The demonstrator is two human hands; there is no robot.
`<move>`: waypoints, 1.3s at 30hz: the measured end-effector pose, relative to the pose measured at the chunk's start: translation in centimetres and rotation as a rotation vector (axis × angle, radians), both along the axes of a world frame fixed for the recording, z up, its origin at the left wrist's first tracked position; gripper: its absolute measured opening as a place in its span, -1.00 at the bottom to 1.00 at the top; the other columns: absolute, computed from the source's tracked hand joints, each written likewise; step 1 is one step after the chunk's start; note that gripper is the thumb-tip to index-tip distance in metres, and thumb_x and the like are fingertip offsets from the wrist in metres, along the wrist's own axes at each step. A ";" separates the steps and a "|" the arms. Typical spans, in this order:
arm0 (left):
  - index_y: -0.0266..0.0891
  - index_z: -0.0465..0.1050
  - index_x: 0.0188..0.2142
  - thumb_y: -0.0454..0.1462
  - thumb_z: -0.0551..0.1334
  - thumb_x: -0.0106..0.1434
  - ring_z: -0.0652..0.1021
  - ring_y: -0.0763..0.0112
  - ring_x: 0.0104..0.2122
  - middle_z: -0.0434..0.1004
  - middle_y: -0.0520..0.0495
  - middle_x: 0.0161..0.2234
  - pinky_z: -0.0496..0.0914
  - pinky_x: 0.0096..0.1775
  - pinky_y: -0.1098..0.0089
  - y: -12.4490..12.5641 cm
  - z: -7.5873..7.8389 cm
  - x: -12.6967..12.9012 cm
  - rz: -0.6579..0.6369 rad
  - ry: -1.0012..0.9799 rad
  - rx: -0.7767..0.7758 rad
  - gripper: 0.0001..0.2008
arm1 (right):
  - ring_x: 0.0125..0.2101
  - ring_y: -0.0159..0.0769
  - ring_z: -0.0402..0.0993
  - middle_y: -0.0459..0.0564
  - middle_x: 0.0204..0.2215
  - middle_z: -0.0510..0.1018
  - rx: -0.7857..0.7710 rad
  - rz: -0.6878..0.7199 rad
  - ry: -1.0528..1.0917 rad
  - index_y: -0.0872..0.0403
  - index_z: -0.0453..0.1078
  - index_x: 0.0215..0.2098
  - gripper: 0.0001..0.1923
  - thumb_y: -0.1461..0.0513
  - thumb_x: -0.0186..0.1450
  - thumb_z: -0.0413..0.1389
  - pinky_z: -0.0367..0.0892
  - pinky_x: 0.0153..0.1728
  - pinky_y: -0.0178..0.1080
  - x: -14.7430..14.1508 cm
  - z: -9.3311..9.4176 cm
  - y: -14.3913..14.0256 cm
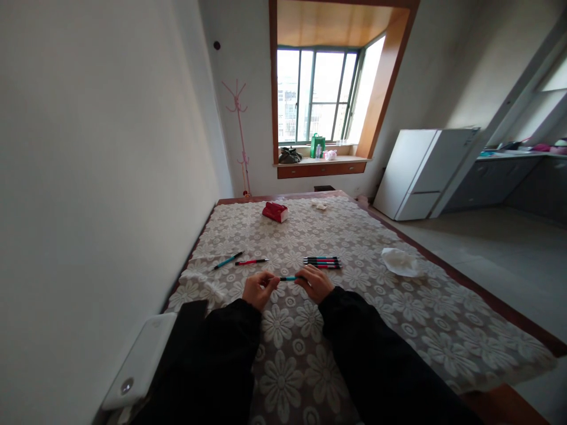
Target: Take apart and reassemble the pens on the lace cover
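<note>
Slim, rod-shaped blue-and-black pen [290, 278] between hands, over flower-textured tablecloth [277, 324], just nearer than row of parallel pens [322, 261]. Left hand [259, 289] nearly closed, thumb and fingertips pinching one end; right hand [316, 283] curled, gripping other end.

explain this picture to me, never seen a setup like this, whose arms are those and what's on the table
No machine here: these are a person's arms in black sleeves. The one picture comes from a camera worn on the head, looking forward and down. The bare left hand and right hand hold a blue and black pen between them, one near each end. On the flowered tablecloth lie a loose blue pen, a red pen, a group of pens, a red packet and a white sheet.
</note>
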State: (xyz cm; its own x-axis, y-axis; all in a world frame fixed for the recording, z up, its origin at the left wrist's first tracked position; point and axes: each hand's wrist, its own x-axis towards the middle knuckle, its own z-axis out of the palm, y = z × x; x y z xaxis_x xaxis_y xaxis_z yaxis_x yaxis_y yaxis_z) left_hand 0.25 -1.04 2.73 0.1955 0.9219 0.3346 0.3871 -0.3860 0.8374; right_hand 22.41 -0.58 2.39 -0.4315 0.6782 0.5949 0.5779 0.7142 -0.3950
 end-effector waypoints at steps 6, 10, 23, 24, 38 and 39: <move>-0.20 0.52 -0.37 -0.19 0.29 0.10 0.56 0.41 -0.47 0.60 0.00 -0.46 0.42 -0.36 0.44 0.0 -0.1 0.0 0.073 0.025 0.042 -0.86 | -0.54 -0.33 0.32 -0.08 -0.62 0.39 -0.163 -0.045 -0.010 0.07 0.42 -0.46 -0.60 0.11 0.40 -0.11 0.18 -0.43 -0.29 0.0 -0.3 -0.1; -0.21 0.51 -0.37 -0.16 0.28 0.12 0.58 0.38 -0.46 0.60 -0.01 -0.48 0.43 -0.36 0.42 0.1 -0.2 -0.1 0.096 -0.027 -0.001 -0.83 | -0.48 -0.32 0.34 -0.04 -0.45 0.46 -0.145 -0.048 0.102 0.07 0.41 -0.17 -0.74 0.08 0.32 0.05 0.24 -0.40 -0.30 0.3 -0.4 0.3; -0.22 0.47 -0.37 -0.15 0.26 0.13 0.59 0.36 -0.44 0.59 -0.01 -0.50 0.43 -0.33 0.40 0.2 -0.2 -0.2 0.076 -0.071 -0.009 -0.83 | -0.40 -0.26 0.38 0.02 -0.42 0.49 -0.045 -0.040 0.071 0.07 0.41 -0.27 -0.80 0.14 0.33 0.02 0.24 -0.33 -0.27 1.3 0.0 0.4; -0.22 0.47 -0.37 -0.16 0.26 0.13 0.58 0.36 -0.44 0.59 0.00 -0.50 0.43 -0.33 0.40 0.1 -0.1 -0.2 0.074 -0.062 0.001 -0.83 | -0.41 -0.26 0.38 0.02 -0.44 0.49 -0.058 -0.037 0.062 0.07 0.41 -0.32 -0.77 0.13 0.35 -0.01 0.23 -0.35 -0.27 1.3 0.0 0.4; -0.20 0.48 -0.34 -0.11 0.24 0.16 0.51 0.43 -0.45 0.57 0.01 -0.46 0.39 -0.36 0.43 0.3 -0.5 -0.6 0.152 0.025 0.121 -0.79 | -0.70 -0.45 0.11 -0.17 -0.72 0.24 -0.508 0.009 0.519 0.07 0.23 -0.55 -0.44 -0.18 0.31 -0.15 0.02 -0.66 -0.36 1.0 -1.0 1.4; -0.20 0.48 -0.35 -0.10 0.22 0.18 0.49 0.44 -0.47 0.55 0.02 -0.48 0.37 -0.38 0.45 0.3 -0.4 -0.6 0.160 0.053 0.132 -0.78 | -0.70 -0.45 0.11 -0.17 -0.72 0.25 -0.520 0.012 0.525 0.07 0.20 -0.57 -0.43 -0.19 0.30 -0.15 0.01 -0.67 -0.36 0.9 -1.0 1.4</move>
State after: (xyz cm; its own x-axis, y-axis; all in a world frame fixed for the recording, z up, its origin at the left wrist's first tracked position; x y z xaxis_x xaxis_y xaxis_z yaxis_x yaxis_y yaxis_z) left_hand -0.33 -0.76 2.29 0.0711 0.8914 0.4477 0.4943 -0.4213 0.7604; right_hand 23.32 0.78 1.40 -0.1874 0.9258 0.3283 0.2130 0.3646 -0.9065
